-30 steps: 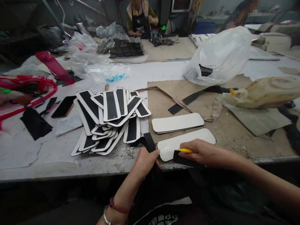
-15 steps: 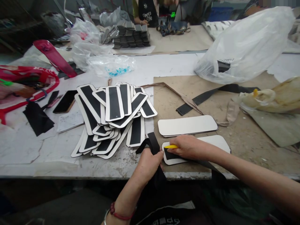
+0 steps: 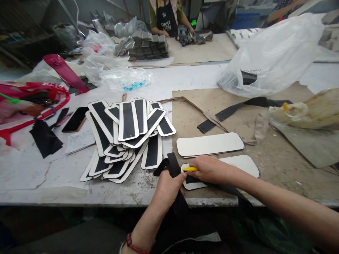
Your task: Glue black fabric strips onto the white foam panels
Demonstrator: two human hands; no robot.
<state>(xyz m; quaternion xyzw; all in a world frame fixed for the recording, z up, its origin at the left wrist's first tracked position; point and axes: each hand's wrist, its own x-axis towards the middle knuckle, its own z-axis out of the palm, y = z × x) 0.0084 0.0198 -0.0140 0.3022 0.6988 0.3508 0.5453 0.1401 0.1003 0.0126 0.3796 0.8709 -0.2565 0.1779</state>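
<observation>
My left hand (image 3: 168, 188) is closed round a black strip (image 3: 173, 164), whose folded end sticks up above the fingers and whose loose length hangs over the table edge. My right hand (image 3: 209, 170) grips a slim yellow tool (image 3: 190, 169); its tip points left, close to my left thumb, and its kind is unclear. Under the right hand lies a white rounded board (image 3: 243, 165), with black strip material along its left part. Another white board (image 3: 210, 144) lies just behind it. Left of my hands is a loose pile of white boards with black strips (image 3: 129, 121).
A brown sheet (image 3: 190, 106) covers the table's right part, with a dark strip (image 3: 233, 109) across it. Plastic bags (image 3: 272, 56) stand behind. A phone (image 3: 74, 120) and a red bag (image 3: 59, 102) are at left. Across the table, a person (image 3: 166, 17) handles material.
The yellow tool and my right hand have shifted slightly left, nearer the board's left end and my left thumb. The whole view has tilted slightly, and the person opposite shows more.
</observation>
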